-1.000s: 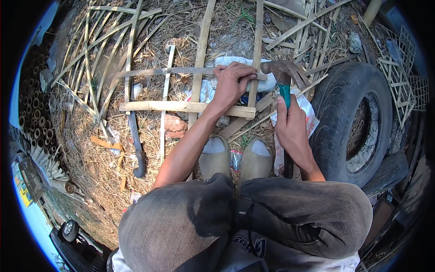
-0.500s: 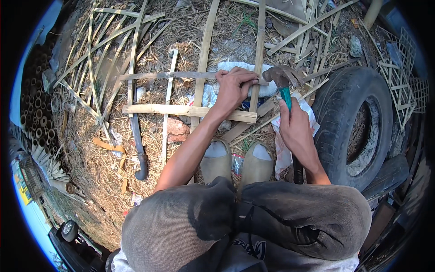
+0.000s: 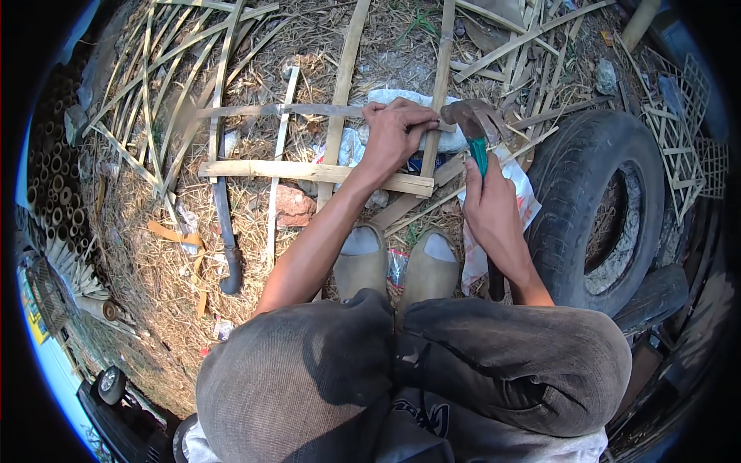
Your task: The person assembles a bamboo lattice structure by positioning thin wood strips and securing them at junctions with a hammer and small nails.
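My left hand [image 3: 397,135] is closed over the grey bamboo slat [image 3: 270,109] where it meets an upright slat [image 3: 442,73]. Its thumb and fingertips pinch together there; whatever is between them is hidden. My right hand [image 3: 494,212] grips a claw hammer [image 3: 478,127] by its green-and-black handle. The hammer's rusty head is just right of my left fingertips, beside the crossing. A paler bamboo slat [image 3: 255,169] lies across the frame closer to my feet. Another upright slat [image 3: 342,85] passes under my left wrist's side of the frame.
A machete [image 3: 225,224] with a dark handle lies at the left, near an orange strap [image 3: 199,255]. A brick [image 3: 294,206] sits beside the frame. At the right stands a tyre [image 3: 567,201]. Loose bamboo strips [image 3: 532,38] lie beyond, and cut bamboo tubes [image 3: 58,166] are stacked far left.
The whole view has shifted slightly. The hammer head has turned a little and come slightly closer to my left fingertips. Both hands keep their closed grips.
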The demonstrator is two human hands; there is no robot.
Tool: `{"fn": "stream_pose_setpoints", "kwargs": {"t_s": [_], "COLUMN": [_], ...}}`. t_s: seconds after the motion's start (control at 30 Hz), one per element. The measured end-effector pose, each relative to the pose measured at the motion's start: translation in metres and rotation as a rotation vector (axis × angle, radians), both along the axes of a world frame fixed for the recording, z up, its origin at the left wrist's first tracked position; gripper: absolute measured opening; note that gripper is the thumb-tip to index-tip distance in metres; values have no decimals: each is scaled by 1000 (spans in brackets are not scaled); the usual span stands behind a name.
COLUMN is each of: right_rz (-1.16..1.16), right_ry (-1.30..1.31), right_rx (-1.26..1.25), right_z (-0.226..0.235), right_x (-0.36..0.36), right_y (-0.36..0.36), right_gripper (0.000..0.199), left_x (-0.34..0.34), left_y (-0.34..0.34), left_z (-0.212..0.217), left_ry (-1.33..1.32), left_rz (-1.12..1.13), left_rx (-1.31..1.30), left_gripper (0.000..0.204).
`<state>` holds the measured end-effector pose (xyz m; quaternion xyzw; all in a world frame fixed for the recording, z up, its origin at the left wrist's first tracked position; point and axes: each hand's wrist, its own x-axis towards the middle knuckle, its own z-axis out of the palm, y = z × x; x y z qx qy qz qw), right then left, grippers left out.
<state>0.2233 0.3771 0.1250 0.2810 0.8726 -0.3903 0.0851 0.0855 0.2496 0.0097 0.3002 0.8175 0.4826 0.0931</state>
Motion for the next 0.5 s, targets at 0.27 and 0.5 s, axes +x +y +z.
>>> {"fn": "stream_pose_setpoints", "kwargs": {"t_s": [0.27,0.5], "right_rz": [-38,-44], "right_ry": [66,17], "right_rx": [-45,-85], "right_z": [19,21], "right_x": [-2,0], "right_y": [-3,-1], "right_gripper": [30,28], "left_x": [0,-2], "left_y": [2,-5], "left_z": [-5,-2], "left_ry": [31,9], "left_rz": [-8,-19], "left_rx": [17,-33], "left_gripper": [13,14]}}
